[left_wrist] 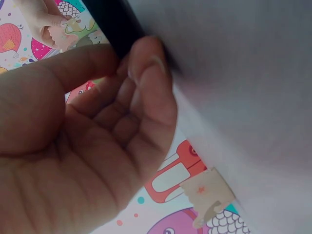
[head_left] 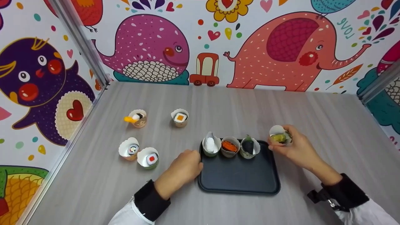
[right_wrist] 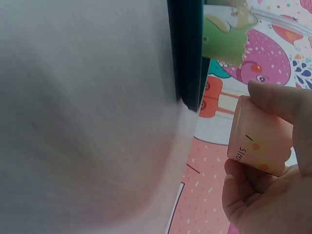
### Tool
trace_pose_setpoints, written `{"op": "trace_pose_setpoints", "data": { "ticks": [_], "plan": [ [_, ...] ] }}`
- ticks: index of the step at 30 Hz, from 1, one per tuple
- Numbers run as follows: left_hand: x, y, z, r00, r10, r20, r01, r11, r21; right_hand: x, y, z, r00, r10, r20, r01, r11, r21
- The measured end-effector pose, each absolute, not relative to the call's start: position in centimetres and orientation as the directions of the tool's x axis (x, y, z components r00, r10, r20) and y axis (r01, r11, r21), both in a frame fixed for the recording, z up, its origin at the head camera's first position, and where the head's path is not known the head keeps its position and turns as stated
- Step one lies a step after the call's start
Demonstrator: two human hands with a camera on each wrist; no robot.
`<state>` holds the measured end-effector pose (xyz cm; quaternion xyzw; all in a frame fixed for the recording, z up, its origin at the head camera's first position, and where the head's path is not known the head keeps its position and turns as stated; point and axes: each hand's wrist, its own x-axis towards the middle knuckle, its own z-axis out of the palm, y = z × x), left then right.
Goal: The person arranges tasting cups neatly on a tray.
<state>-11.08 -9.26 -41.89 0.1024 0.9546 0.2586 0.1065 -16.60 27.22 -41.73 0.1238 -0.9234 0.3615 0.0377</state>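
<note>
My left hand (head_left: 184,165) pinches the left rim of a black rectangular tray (head_left: 239,175); the left wrist view shows thumb and fingertips meeting at the dark edge (left_wrist: 114,24). Beyond the tray's right upper corner, my right hand (head_left: 297,147) holds a paper cup (head_left: 276,128) with a yellow-green piece inside. In the right wrist view this cup (right_wrist: 258,139) is pink with printed flowers, pinched between thumb and fingers above the table. Along the tray's far edge stand a cup with a white piece (head_left: 211,145), one with orange pieces (head_left: 229,147) and one with a dark, green-topped piece (head_left: 249,147).
Left of the tray stand two cups with small sushi-like pieces, one tan (head_left: 128,149) and one green (head_left: 148,158). Farther back are a cup with an orange-tipped piece (head_left: 137,118) and one with a white-and-orange square (head_left: 180,117). Cartoon-printed walls (head_left: 212,37) border the grey table (head_left: 215,106).
</note>
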Motion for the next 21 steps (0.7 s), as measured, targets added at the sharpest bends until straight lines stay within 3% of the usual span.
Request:
{"op": "trace_pose_setpoints", "data": {
  "ticks": [21],
  "plan": [
    [-11.1,-9.2,-42.1,-0.958,0.264,-0.114,0.175,0.850,0.497,-15.9,25.8,-43.4,-0.945,-0.312,0.099,-0.298,0.698,-0.652]
  ]
}}
